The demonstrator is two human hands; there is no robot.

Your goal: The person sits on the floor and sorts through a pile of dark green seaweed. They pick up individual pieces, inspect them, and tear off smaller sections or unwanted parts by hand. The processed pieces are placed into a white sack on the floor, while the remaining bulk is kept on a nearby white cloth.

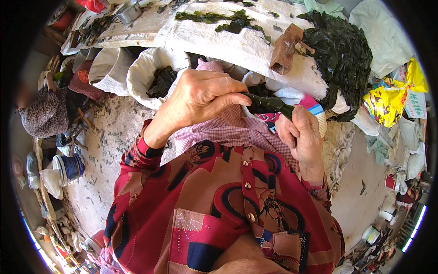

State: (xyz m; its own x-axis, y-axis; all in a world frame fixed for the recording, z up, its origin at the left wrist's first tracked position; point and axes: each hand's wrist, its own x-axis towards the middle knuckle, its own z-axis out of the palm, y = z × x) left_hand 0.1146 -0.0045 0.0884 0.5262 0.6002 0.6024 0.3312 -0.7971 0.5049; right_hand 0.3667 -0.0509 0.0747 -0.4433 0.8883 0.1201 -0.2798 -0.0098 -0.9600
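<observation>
A dark green strip of seaweed, apparently kelp [270, 103], stretches between my two hands over my lap. My left hand [205, 90] pinches one end between thumb and fingers. At the other end, the fingers and thumb of my right hand [301, 132] are closed around it. Beyond my hands lies a white-crusted worktable [212, 34]. On its right side is a large heap of wet seaweed [342, 58], spilling over the near edge. A rusty square metal tube [286, 49] with a rod through it rests beside the heap. Loose seaweed strips [239, 22] lie farther back.
Below the table edge stands an open white sack [140, 80] holding dark seaweed, with another white sack [106, 73] to its left. A metal mug [128, 13] is at back left. A yellow plastic bag [386, 102] lies at right. A blue bucket [73, 167] stands left.
</observation>
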